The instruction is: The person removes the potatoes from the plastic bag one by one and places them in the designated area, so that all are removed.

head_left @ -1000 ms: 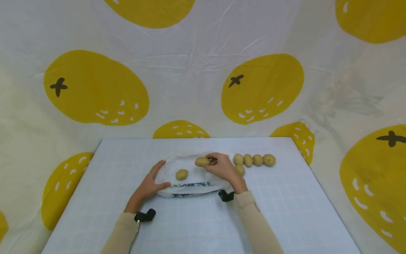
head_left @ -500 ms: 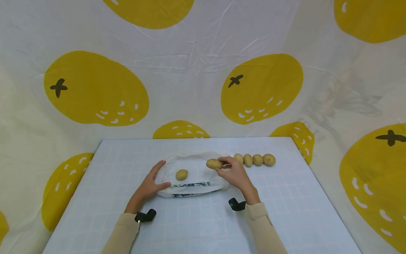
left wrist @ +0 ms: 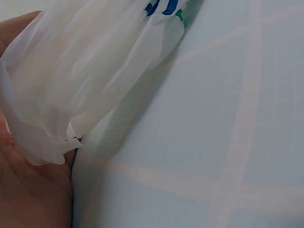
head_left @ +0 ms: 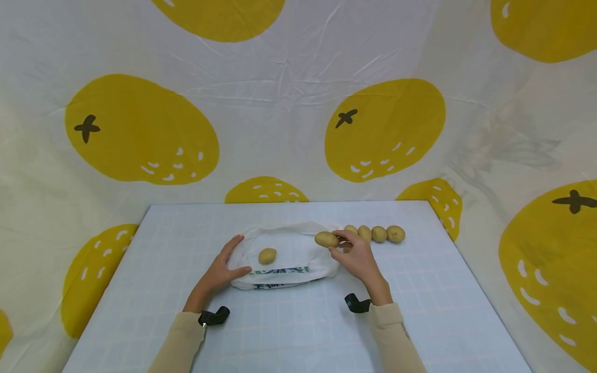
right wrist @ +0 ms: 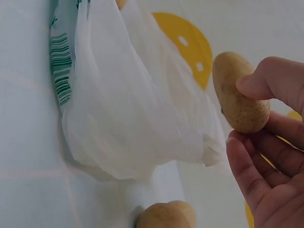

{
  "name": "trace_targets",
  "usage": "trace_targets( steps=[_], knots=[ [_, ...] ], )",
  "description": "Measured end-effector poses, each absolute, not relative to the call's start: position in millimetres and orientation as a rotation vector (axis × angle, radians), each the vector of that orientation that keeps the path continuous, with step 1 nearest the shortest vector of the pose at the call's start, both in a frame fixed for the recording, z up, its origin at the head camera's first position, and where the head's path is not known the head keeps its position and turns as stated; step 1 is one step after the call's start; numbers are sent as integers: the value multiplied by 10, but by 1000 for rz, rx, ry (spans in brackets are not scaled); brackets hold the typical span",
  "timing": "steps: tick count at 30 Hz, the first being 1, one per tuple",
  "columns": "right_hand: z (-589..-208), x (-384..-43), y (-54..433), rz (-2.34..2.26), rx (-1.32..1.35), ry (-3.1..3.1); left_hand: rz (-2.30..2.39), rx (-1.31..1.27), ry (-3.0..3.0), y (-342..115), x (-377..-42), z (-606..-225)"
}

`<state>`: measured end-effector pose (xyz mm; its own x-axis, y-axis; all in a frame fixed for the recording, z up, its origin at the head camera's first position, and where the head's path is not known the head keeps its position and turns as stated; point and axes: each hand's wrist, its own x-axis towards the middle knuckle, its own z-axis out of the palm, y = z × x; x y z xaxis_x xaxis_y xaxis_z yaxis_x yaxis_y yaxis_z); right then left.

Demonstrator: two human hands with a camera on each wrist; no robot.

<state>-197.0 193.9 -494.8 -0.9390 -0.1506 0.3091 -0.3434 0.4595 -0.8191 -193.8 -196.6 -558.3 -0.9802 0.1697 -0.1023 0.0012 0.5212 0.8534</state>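
In the head view a white plastic bag (head_left: 298,257) with green and blue print lies mouth up, with one potato (head_left: 267,256) inside it. My left hand (head_left: 216,272) rests spread at the bag's left end, thumb at the front and fingers at the back; in the left wrist view the thin plastic (left wrist: 95,66) covers much of it. Over the bag's right end, my right hand (head_left: 359,259) pinches an oval potato (head_left: 326,239) between thumb and fingers. The right wrist view shows this potato (right wrist: 240,92) held up clear of the bag (right wrist: 128,104).
Right of the bag several potatoes (head_left: 379,234) sit in a row near the table's back edge; my right hand partly hides the nearest ones. The table (head_left: 289,336) has a pale blue checked cover. Behind it hangs a white cloth (head_left: 270,129) with large yellow fruit prints.
My right hand has moved right with the potato, from above the bag's middle to its right end. The left hand and the bag have stayed nearly still.
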Motion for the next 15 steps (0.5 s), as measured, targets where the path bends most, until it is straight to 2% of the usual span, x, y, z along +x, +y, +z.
trace_targets(
  steps=[15],
  knots=[
    [-5084,-1975,2189,1415,314,-2353,1433,171,2608,-1962,-1936,-5562]
  ],
)
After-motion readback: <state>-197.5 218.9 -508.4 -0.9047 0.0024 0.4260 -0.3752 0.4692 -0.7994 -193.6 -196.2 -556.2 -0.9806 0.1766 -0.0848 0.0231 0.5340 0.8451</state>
